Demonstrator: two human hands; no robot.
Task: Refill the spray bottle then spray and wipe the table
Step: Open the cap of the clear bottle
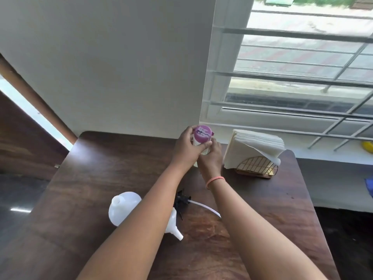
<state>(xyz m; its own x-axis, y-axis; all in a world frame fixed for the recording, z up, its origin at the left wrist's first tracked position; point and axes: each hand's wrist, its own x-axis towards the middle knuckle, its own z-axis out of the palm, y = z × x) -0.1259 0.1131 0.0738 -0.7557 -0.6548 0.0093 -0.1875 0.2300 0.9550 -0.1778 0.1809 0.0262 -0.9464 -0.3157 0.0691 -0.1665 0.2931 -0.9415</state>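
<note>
A white refill bottle with a purple cap (202, 134) stands at the far middle of the dark wooden table (80, 188). My left hand (186, 147) curls around its cap and neck. My right hand (210, 156) grips the bottle's body from the near side. The translucent white spray bottle (123, 206) stands open-necked nearer to me, partly hidden by my left forearm. Its black spray head with white dip tube (184, 200) lies on the table between my arms. A white funnel (174, 227) lies on its side next to it.
A gold wire holder with a stack of white paper napkins (256, 150) stands at the far right of the table. Behind it is a barred window (292, 77) with a white sill. A white wall rises behind the table.
</note>
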